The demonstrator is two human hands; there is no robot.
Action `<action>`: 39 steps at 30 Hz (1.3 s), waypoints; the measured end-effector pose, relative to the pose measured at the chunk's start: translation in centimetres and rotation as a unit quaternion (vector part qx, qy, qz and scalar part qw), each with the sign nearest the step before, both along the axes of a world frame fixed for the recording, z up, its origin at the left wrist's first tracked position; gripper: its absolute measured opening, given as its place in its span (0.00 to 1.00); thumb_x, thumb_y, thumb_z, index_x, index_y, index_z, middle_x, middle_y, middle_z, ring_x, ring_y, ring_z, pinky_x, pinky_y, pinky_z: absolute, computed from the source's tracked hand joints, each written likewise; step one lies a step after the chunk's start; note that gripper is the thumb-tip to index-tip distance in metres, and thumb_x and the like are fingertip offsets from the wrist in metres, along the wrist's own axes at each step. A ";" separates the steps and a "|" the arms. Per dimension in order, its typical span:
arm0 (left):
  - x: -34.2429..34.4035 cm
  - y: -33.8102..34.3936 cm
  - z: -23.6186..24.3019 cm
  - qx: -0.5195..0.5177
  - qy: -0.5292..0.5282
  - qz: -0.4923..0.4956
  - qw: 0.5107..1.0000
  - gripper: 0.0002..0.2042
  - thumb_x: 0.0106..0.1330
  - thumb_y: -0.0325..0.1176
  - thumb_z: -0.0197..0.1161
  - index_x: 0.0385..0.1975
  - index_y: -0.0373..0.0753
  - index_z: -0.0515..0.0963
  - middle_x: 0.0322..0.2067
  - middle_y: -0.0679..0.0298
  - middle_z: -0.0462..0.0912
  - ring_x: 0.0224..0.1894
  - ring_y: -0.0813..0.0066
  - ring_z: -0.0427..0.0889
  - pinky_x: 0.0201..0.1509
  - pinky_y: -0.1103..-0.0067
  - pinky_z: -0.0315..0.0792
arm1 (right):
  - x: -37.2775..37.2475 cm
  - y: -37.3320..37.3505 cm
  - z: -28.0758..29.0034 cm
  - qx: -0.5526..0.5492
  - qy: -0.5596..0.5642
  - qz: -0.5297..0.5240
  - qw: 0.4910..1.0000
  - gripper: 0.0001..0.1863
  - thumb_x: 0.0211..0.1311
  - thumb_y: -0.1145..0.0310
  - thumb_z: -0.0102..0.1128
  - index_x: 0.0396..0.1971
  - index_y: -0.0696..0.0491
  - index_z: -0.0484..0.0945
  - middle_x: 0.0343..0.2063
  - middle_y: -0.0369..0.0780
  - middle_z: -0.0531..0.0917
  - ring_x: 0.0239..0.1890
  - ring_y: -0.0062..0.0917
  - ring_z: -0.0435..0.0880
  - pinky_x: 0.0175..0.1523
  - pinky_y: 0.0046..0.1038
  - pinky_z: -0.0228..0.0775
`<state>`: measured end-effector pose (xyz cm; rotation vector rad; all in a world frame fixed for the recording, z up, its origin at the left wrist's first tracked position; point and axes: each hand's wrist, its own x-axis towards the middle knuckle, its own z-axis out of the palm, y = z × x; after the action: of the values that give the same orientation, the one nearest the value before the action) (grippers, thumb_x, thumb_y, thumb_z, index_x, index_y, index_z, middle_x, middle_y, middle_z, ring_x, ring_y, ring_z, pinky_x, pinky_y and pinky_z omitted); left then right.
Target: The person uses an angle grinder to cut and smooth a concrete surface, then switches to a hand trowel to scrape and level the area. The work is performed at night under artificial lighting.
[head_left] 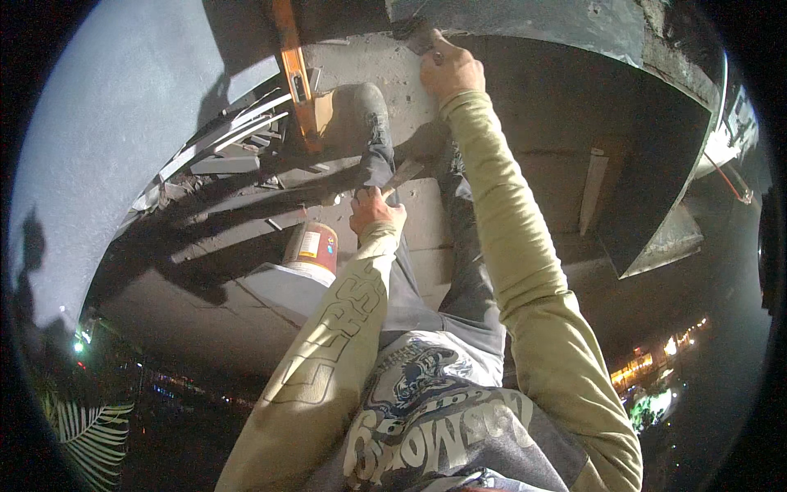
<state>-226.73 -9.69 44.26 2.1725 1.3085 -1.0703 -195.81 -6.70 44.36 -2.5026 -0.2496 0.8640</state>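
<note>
My left hand (375,215) is closed on a flat, light-coloured tool (407,172), perhaps a scraper, held low in front of my left leg. My right hand (453,72) is raised at the far side, closed against the edge of a dark grey slab (525,20); what its fingers hold is shadowed and I cannot make it out. A red-brown bucket (317,248) with a pale label stands below and left of my left hand.
An orange spirit level (297,78) leans at the upper left beside a heap of pale offcuts (225,164). A large grey wall (106,131) curves along the left. A dark ledge (648,189) hangs at the right. Palm fronds (86,439) and distant lights show low down.
</note>
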 end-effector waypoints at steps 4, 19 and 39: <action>0.8 0.1 0.6 0.011 -0.001 -0.027 1.000 0.21 0.51 0.43 0.70 0.45 0.43 0.78 0.48 0.57 0.78 0.54 0.54 0.79 0.49 0.54 0.78 | -0.9 -0.8 0.2 -0.017 0.033 -0.025 0.999 0.32 0.60 0.56 0.56 0.67 0.41 0.76 0.47 0.52 0.87 0.52 0.46 0.86 0.60 0.40 0.77; 0.5 -0.1 -0.1 0.035 -0.008 -0.049 0.998 0.21 0.50 0.43 0.71 0.43 0.43 0.79 0.50 0.56 0.80 0.58 0.52 0.78 0.50 0.55 0.79 | -4.7 -4.2 0.0 0.129 -0.032 -0.040 0.990 0.31 0.69 0.61 0.57 0.73 0.42 0.68 0.39 0.49 0.89 0.36 0.37 0.89 0.49 0.34 0.81; 0.1 1.1 -0.3 0.041 0.002 -0.026 0.999 0.20 0.48 0.42 0.72 0.41 0.44 0.78 0.44 0.59 0.80 0.49 0.54 0.81 0.45 0.58 0.80 | -3.4 -0.9 -0.4 0.065 -0.024 -0.050 0.996 0.34 0.66 0.58 0.56 0.72 0.47 0.67 0.39 0.49 0.88 0.43 0.40 0.89 0.54 0.36 0.79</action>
<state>-226.64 -8.63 43.97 2.2777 1.3266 -1.0579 -199.24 -7.57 43.95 -2.3949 -0.1878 0.7255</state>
